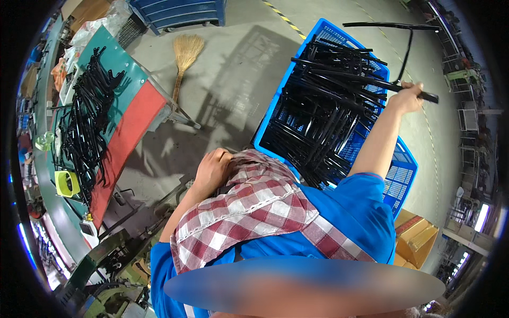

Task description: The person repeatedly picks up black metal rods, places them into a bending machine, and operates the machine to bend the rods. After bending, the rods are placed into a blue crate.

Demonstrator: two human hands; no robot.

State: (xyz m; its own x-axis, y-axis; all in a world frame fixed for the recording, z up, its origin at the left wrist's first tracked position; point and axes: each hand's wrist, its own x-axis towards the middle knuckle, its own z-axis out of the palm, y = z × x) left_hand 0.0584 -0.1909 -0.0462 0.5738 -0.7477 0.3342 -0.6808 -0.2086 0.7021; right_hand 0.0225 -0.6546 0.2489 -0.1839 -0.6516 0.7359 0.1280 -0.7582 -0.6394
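Note:
My right hand (407,99) reaches out over the right side of a blue plastic crate (264,119), its fingers wrapped round a black tubular frame (407,55). Two long bars of this frame are joined by a thinner cross rod; the nearer bar stretches back above the crate. Inside the crate lie many black tubes (323,122), piled crosswise. My left hand (214,167) is at my waist beside the checked apron (249,206), with its fingers curled in. Its fingertips are hidden, so whatever it may grip cannot be seen.
On the left, a green and red worktable (132,124) bears a heap of bent black parts (87,122) and a yellow-green container (67,183). A straw broom (186,53) lies beyond it. Another blue crate (400,175) and a cardboard box (416,238) are at right; a blue bin (180,11) stands far off.

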